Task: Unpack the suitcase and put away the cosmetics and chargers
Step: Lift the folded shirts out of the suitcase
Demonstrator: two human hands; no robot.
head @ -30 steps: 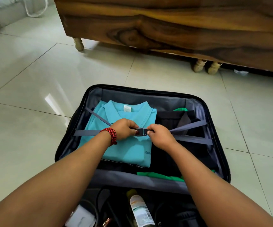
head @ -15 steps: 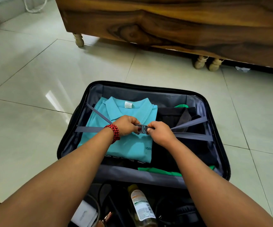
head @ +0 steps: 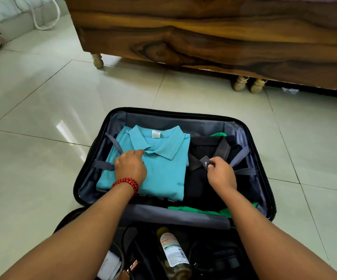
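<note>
Reading as home bedroom — dark wooden bed frame [head: 204, 33] standing on turned cream legs [head: 97, 60] over glossy pale tiles [head: 42, 102].

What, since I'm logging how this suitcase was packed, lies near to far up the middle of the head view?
Bottle → grey divider flap → teal polo shirt → suitcase far wall → floor tiles → wooden bed frame.

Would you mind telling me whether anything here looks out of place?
Only small things: a white scrap lies on the floor by the wooden frame, and a green garment pokes out from under the black shirt. Nothing spilled.
</note>
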